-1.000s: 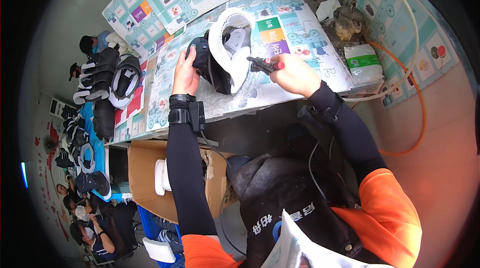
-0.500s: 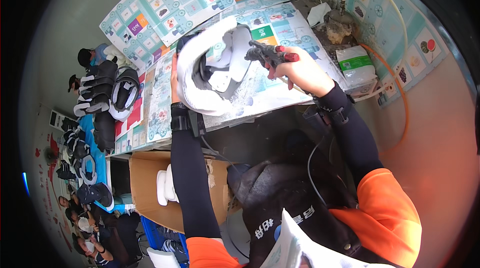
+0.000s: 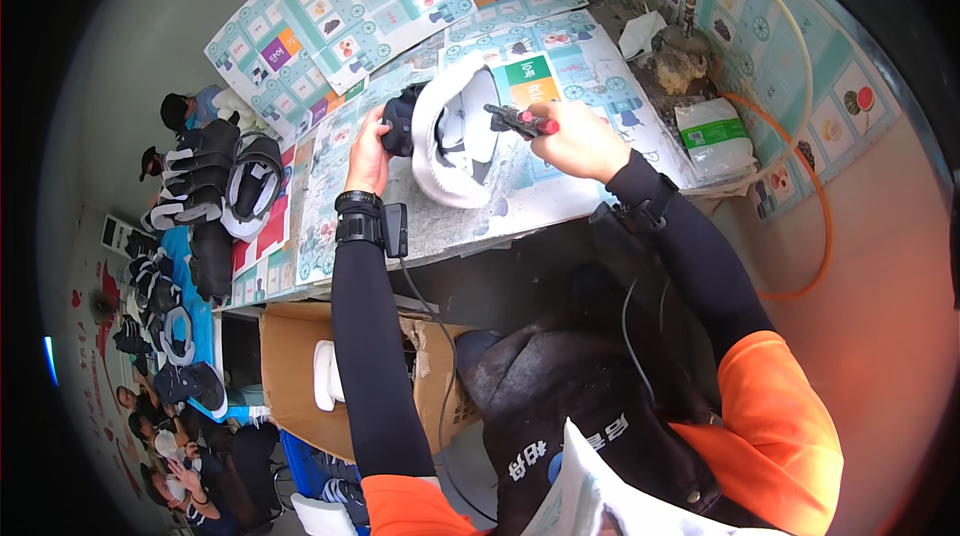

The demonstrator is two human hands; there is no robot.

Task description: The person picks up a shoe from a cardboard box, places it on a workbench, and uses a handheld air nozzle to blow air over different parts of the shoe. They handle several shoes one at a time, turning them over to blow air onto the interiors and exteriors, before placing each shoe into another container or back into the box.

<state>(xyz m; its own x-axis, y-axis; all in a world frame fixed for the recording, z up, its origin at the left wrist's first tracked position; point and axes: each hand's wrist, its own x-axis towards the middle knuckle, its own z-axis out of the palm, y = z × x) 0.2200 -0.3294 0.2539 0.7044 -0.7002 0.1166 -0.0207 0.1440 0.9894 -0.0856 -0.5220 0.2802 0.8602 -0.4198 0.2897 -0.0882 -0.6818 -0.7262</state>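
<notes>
My left hand (image 3: 370, 151) grips the dark outer side of a curved, padded piece (image 3: 435, 171) with a thick white rim and a grey-white inside. It is closed on that piece, which is held tilted above the table with its hollow facing right. My right hand (image 3: 585, 141) is wrapped round a dark spray gun (image 3: 512, 120) with red fittings. The gun's tip points left into the hollow of the padded piece; I cannot tell whether they touch. Some of my right fingers are hidden behind the gun and the hand.
Printed sheets cover the table (image 3: 540, 206). Black and grey padded pieces (image 3: 250, 186) lie at its left end. Below stands an open cardboard box (image 3: 290, 376) with white pieces inside. At right are a white-green packet (image 3: 715, 136) and an orange hose (image 3: 828, 216). Several people sit far left.
The padded piece has turned and shifted right, showing its dark outer side and my left hand. My right hand has moved left with the spray gun. A seated person's hand is raised.
</notes>
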